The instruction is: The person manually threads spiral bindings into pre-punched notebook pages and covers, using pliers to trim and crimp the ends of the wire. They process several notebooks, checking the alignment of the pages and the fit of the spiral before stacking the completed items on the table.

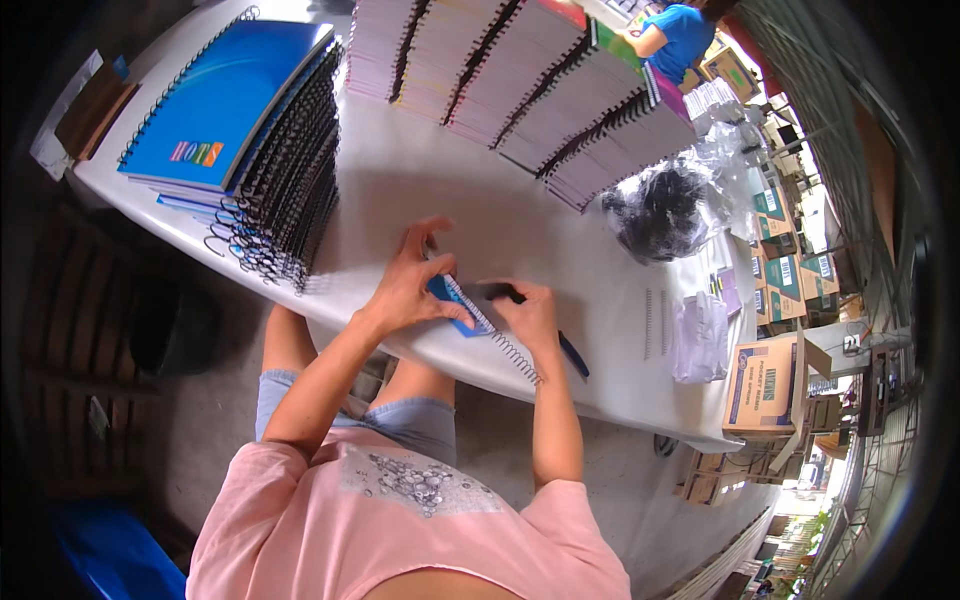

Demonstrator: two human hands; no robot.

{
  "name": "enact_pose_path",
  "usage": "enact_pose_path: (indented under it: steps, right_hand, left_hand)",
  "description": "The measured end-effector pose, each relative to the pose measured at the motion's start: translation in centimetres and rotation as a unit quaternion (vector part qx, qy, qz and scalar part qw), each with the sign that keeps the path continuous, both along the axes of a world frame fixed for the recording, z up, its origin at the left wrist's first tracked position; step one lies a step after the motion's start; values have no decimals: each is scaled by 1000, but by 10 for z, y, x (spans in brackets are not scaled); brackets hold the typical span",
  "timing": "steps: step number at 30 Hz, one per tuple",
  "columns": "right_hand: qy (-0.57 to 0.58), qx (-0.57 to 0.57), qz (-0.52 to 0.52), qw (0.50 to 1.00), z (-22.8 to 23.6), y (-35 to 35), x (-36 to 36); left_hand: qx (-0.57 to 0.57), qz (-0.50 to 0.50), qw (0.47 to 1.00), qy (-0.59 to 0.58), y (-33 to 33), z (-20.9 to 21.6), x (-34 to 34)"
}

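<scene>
My left hand [408, 285] is closed on a small blue spiral notebook [446, 296] at the table's near edge, fingers on its far side and thumb at its near end. A wire coil [515, 355] runs along the notebook's spine, and its loose end sticks out past the pages, below my right wrist. Beside the spine, my right hand [527, 315] has its fingers bent in a pinch. Something black [503, 291] shows at those fingertips; what they grip is not clear. A dark blue, slender piece [573, 356] shows just right of that wrist, partly hidden by it.
A tall stack of blue spiral notebooks [225, 100] stands at the left. Rows of thick spiral-bound books [520, 90] line the far side. Crumpled clear plastic [665, 210], loose coils [655, 322] and a plastic-wrapped pack [700, 338] lie right. Cartons [765, 385] and a person in blue [683, 40] are beyond.
</scene>
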State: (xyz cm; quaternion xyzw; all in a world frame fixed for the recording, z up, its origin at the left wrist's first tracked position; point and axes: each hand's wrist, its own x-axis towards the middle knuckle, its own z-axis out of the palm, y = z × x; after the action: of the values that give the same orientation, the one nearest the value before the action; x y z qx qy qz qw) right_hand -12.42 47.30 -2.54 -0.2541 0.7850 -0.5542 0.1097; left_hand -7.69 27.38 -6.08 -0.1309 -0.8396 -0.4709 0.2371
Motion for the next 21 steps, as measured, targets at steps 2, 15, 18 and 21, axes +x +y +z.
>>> enact_pose_path:
  steps: [2, 15, 18, 21]
  right_hand:
    - [-8, 125, -61, 990, 4, 3, -10]
    - [31, 143, -60, 987, 11, -21, -15]
    - [81, 14, 82, 993, 39, -48, 5]
    - [40, 67, -27, 997, 22, -45, -24]
  left_hand:
    - [39, 5, 999, 14, -1, -9, -4]
    - [181, -15, 983, 6, 4, -23, -13]
    - [211, 4, 976, -50, -8, -25, -7]
    - [218, -14, 970, -103, 1, -14, -14]
